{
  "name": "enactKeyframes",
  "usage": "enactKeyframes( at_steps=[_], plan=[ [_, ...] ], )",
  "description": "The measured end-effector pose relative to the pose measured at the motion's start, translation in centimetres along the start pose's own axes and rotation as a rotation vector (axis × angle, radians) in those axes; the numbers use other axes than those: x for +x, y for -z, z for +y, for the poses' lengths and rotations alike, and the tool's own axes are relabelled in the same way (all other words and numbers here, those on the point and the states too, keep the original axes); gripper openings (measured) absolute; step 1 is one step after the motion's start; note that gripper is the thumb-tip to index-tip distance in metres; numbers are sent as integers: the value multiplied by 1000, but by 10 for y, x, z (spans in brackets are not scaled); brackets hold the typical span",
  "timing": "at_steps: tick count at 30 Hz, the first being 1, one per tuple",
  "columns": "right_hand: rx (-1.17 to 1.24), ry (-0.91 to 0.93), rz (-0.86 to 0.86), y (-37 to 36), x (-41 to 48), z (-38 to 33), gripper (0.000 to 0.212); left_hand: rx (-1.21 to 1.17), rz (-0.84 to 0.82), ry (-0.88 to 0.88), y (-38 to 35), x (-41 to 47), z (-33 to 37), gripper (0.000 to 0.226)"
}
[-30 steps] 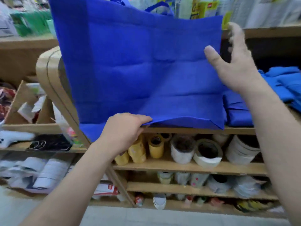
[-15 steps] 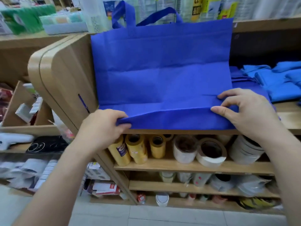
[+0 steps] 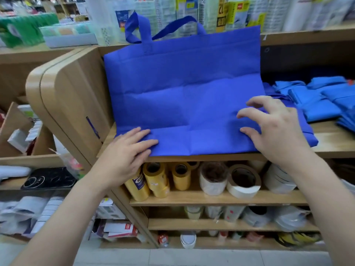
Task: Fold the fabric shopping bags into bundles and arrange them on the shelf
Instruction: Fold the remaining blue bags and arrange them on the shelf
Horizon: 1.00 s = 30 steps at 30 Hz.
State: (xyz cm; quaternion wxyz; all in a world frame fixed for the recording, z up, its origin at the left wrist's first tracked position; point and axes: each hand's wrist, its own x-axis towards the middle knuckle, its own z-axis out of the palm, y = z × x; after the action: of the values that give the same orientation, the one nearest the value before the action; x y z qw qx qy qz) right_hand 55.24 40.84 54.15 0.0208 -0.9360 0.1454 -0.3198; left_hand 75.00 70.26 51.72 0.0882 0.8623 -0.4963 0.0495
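Observation:
A royal-blue fabric shopping bag (image 3: 184, 96) lies on the wooden shelf (image 3: 330, 143), its upper half leaning up against the back with the handles (image 3: 146, 27) standing above. My left hand (image 3: 124, 152) rests flat with straight fingers on the bag's bottom left corner at the shelf edge. My right hand (image 3: 272, 127) hovers over the bag's right side, fingers spread and bent, fingertips touching the fabric. More blue bags lie under it. Folded lighter blue bundles (image 3: 322, 100) sit to the right on the same shelf.
Rolls of yellow and white tape (image 3: 192, 179) fill the shelf below. A rounded wooden side panel (image 3: 63, 96) stands left of the bag. Packaged goods line the top shelf (image 3: 240, 14). A dark phone (image 3: 50, 178) lies on a lower left shelf.
The bag came down from the air onto the shelf. Both hands let go of its bottom edge; the left now presses flat and the right has lifted with spread fingers.

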Motion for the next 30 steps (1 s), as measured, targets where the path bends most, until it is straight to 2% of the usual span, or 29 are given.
enactKeyframes(
  at_steps=[1,2,3,5,6,7,9,13,16,18,21,24,26,28,30],
  plan=[
    [-35,86,5,2,-2,-2,25,12,-105,35,-1,-2,-1,66],
    [-40,156,-40,3,-3,-2,23,71,-136,48,-1,-5,-2,76],
    [-51,178,-135,5,-5,-2,37,109,-128,46,-2,-7,-5,80],
    [-144,214,-363,10,-11,2,70,47,-65,45,2,-8,-7,71],
    [-198,242,-420,12,-13,4,75,-3,-21,54,5,-7,-8,62],
    [-233,255,-477,15,-13,6,71,-53,18,69,8,-7,-10,56],
    [-206,212,-511,28,-9,11,62,-147,46,121,14,-9,-11,56],
    [62,59,-479,55,7,26,57,-214,32,237,28,-10,-13,57],
    [283,-95,-403,60,14,38,48,-156,33,289,37,-7,-14,47],
    [429,-218,-356,60,18,43,42,-236,93,296,40,-6,-12,38],
    [631,-327,-275,60,23,49,34,-631,287,435,41,-5,-12,23],
    [840,-453,-176,59,26,54,8,-1067,460,551,36,-3,-5,16],
    [960,-542,-173,52,29,56,14,-1248,529,627,29,1,2,16],
    [955,-612,-165,44,34,52,7,-1211,566,692,20,8,5,20],
    [863,-668,-132,35,39,47,8,-1031,597,717,16,16,6,21]
  ],
)
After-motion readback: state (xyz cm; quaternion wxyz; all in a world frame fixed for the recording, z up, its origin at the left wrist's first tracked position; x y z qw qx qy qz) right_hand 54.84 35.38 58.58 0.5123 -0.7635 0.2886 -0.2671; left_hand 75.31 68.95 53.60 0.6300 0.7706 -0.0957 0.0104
